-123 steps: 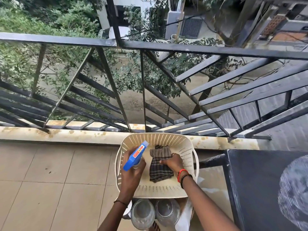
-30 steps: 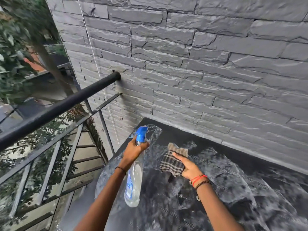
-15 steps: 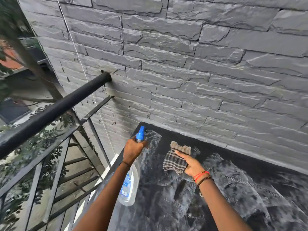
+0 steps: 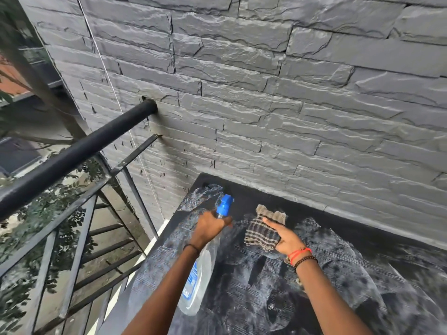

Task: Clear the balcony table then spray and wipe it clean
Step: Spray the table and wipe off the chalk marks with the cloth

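Moved from basket to table point(image 4: 358, 228): left grip point(image 4: 210, 227) holds part-full spray bottle point(image 4: 198, 284); right grip point(image 4: 286, 239) pinches cloth point(image 4: 259, 234).

table point(image 4: 350, 238) in the corner: far edge against the wall point(image 4: 266, 93), left edge beside the railing point(image 4: 72, 153). railing's top bar meets the wall to the left of the table and behind it. left hand point(image 4: 210, 226) over the table's far left part, round the neck of the spray bottle point(image 4: 200, 274); nozzle toward the wall, body back under the wrist. right hand point(image 4: 285, 238) just right of it, holding the cloth point(image 4: 261, 230) over the tabletop. trees point(image 4: 36, 213) beyond the railing, left.
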